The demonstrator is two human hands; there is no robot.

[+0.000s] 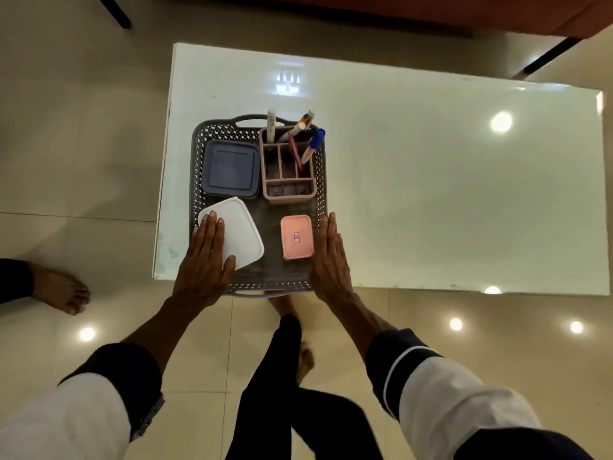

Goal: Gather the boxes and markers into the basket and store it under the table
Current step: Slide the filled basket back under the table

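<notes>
I am seeing the basket (318, 180) overhanging the worktop (464, 194) near edge, long axis running away; left hand (205, 260) flat on the white box (243, 234); right hand (330, 257) flat along its right rim.

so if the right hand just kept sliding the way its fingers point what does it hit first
Probably nothing: the right hand lies flat along the basket right wall, fingers pointing toward the table's far edge. The way looks free, though it might graze the wall; depth is unclear.

Glossy white table (431, 194) on beige tiled floor (83, 161), ceiling-light reflections.
</notes>
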